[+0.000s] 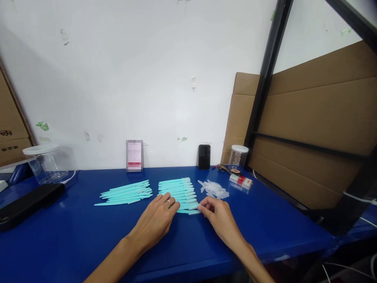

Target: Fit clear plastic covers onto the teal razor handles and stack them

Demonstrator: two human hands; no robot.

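Blue tabletop (88,243) meets a white wall (165,67) marked with bits of torn tape, while a black metal frame (266,67) and a cardboard sheet (321,106) close off the right side. Taking the row of turquoise eyebrow razors (184,188) as the middle of the dial, these lie side by side, handles to nine o'clock and pale translucent ends to three.

At seven o'clock, the left hand (159,214), a ring (168,202) on one finger, rests palm down with bent fingers over the nearest handles; its underside is hidden, so whether it grips one cannot be told. At four o'clock, the right hand (219,216) pinches the translucent tip of a near razor (193,206) between thumb and forefinger, the other fingers curled in.

Toward nine o'clock, more turquoise razors lie in a loose fan (132,192). At three o'clock sits a heap of translucent blade caps (215,189), with a red-and-white box (240,181) just past it. Around two o'clock is a clear lidded jar (238,158); at one, a black phone (204,157) leans upright on the wall. A larger clear tub (48,165) stands well out, between nine and ten.
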